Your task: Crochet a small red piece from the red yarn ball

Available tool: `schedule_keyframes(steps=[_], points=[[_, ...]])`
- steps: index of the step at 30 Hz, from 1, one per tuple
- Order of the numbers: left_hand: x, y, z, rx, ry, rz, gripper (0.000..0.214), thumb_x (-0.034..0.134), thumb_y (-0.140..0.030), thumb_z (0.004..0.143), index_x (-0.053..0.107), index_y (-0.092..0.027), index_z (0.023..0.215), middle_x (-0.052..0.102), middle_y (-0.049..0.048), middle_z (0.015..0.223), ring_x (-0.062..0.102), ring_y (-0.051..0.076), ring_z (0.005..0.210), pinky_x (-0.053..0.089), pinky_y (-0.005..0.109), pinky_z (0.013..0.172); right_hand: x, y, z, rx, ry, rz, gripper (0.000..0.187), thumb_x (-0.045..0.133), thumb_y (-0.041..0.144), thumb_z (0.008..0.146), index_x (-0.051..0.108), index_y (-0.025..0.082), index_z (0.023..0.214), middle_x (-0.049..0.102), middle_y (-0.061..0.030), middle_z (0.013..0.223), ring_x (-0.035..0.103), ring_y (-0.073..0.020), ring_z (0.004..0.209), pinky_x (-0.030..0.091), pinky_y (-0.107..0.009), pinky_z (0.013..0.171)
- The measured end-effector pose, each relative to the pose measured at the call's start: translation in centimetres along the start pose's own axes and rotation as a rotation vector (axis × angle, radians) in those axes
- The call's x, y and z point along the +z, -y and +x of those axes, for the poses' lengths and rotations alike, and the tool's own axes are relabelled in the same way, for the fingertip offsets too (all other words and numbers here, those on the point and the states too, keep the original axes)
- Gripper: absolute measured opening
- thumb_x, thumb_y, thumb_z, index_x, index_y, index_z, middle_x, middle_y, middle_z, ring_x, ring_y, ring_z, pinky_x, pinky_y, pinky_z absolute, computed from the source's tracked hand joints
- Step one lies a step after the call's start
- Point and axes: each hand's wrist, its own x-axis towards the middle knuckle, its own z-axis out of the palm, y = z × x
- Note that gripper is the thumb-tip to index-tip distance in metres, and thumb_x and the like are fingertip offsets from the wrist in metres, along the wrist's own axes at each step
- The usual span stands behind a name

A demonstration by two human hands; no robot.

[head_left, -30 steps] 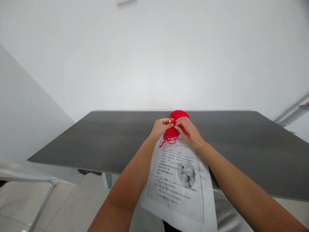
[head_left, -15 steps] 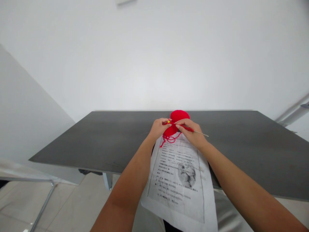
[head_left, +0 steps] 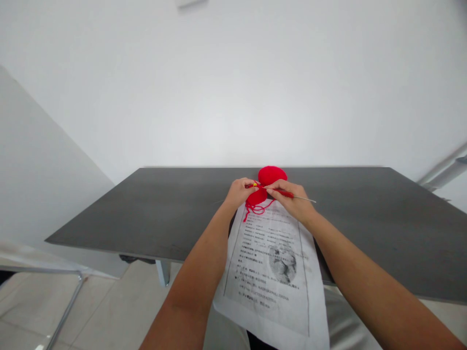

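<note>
My left hand [head_left: 241,191] is closed on a small red crochet piece [head_left: 256,197], pinching its upper edge. A small yellow thing [head_left: 255,184], perhaps a stitch marker, shows by the left fingertips. My right hand [head_left: 291,197] grips a crochet hook [head_left: 288,194] with a red handle; its metal shaft sticks out to the right. The hook's working tip lies at the piece, too small to make out. Loose red yarn [head_left: 258,210] trails from the piece over the top of a printed sheet [head_left: 270,311]. Just behind my hands sits a ball of red yarn [head_left: 272,175].
The dark grey table [head_left: 146,214] reaches to a white wall [head_left: 233,87]. The printed sheet hangs over the table's front edge towards my lap. A metal chair frame [head_left: 67,308] stands on the tiled floor at lower left.
The right hand and hook have shifted very slightly to the right. The crochet piece has tilted a little in the left hand, which keeps its hold.
</note>
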Motion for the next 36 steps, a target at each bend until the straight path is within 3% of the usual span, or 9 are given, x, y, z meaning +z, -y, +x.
schedule_keyframes(steps=[14, 23, 32, 36], points=[[-0.4, 0.4, 0.0, -0.007, 0.031, -0.028, 0.017, 0.064, -0.016, 0.071, 0.076, -0.018, 0.084, 0.072, 0.0051, 0.087, 0.064, 0.016, 0.080, 0.048, 0.027, 0.078, -0.6, 0.9, 0.0, 0.039, 0.009, 0.041, 0.016, 0.062, 0.034, 0.081, 0.067, 0.020, 0.075, 0.070, -0.0023, 0.075, 0.062, -0.0178, 0.070, 0.047, -0.030, 0.068], [-0.7, 0.5, -0.5, -0.260, 0.151, -0.446, 0.025, 0.070, -0.019, 0.064, 0.074, -0.012, 0.088, 0.073, 0.0070, 0.079, 0.063, 0.016, 0.068, 0.048, 0.029, 0.072, 0.4, 0.0, 0.3, 0.232, -0.038, 0.381, 0.027, 0.071, 0.046, 0.072, 0.068, 0.019, 0.073, 0.071, -0.0047, 0.077, 0.065, -0.0197, 0.075, 0.052, -0.035, 0.075], [-0.4, 0.1, -0.8, -0.279, 0.244, -0.643, 0.032, 0.078, -0.024, 0.056, 0.074, -0.011, 0.085, 0.073, 0.0082, 0.086, 0.063, 0.015, 0.072, 0.047, 0.030, 0.078, 0.3, -0.2, 0.3, 0.140, -0.061, 0.323, 0.025, 0.069, 0.045, 0.075, 0.068, 0.020, 0.074, 0.071, -0.0044, 0.080, 0.065, -0.0198, 0.078, 0.052, -0.036, 0.078], [-0.3, -0.3, -0.9, -0.272, 0.283, -0.674, 0.043, 0.080, -0.026, 0.056, 0.073, -0.012, 0.095, 0.073, 0.0075, 0.088, 0.064, 0.016, 0.075, 0.047, 0.032, 0.081, 0.5, -0.3, 0.2, 0.081, -0.046, 0.282, 0.023, 0.067, 0.044, 0.077, 0.068, 0.021, 0.077, 0.072, -0.0051, 0.085, 0.066, -0.0213, 0.086, 0.051, -0.038, 0.083]])
